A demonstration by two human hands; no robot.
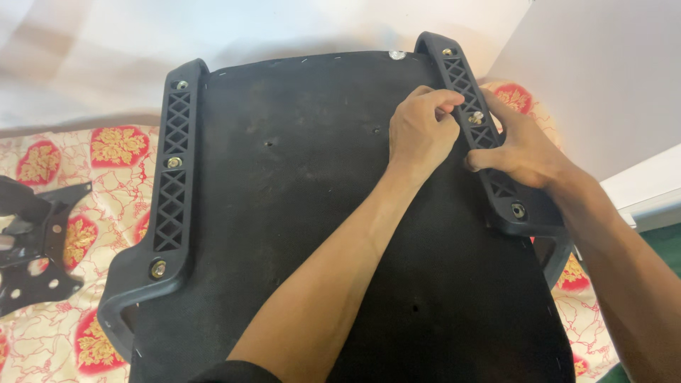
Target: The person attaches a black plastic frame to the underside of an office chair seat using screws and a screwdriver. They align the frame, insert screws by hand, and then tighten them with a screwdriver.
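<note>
Upturned black seat (319, 213) lies on patterned cloth (106, 163). Right bracket (496, 177) bears middle bolt (477, 116). Left hand (418, 131) fingers (447, 99) pinched closed just beside bolt, touching bracket. Right hand (521, 145) grips bracket's outer edge, thumb just below bolt. Left bracket (172, 177) untouched. Metal plate (32, 245) well apart at left.

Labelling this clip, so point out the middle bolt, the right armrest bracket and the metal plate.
middle bolt (477, 116), head view, its silver head.
right armrest bracket (496, 186), head view, lower lattice.
metal plate (32, 245), head view, black centre.
</note>
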